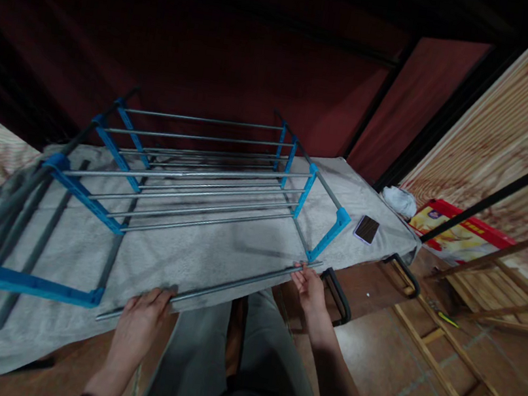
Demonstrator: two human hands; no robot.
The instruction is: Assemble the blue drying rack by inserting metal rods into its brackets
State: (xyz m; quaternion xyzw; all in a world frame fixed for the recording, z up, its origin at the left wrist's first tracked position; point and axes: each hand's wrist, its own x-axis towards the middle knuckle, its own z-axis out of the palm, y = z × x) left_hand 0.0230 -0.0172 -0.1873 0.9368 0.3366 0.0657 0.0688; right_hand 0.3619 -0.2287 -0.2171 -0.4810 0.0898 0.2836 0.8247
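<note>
A grey metal rod point(221, 287) runs across the near edge of a grey cloth-covered surface point(185, 259). My left hand point(141, 322) is closed around the rod near its left end. My right hand point(308, 289) pinches the rod near its right end, close to a blue corner bracket point(330, 234). Beyond the rod stands a partly assembled rack point(198, 175) of blue plastic side pieces and several grey rails. A loose blue side piece point(9, 276) lies at the left, beside several dark grey tubes point(17, 221).
A phone point(367, 229) lies on the cloth at the right. White crumpled cloth point(400, 200) and a red-and-yellow box point(461, 237) sit beyond the corner. Black handles point(339, 295) jut from the near edge. Wooden frames point(447, 364) lie on the tiled floor at right.
</note>
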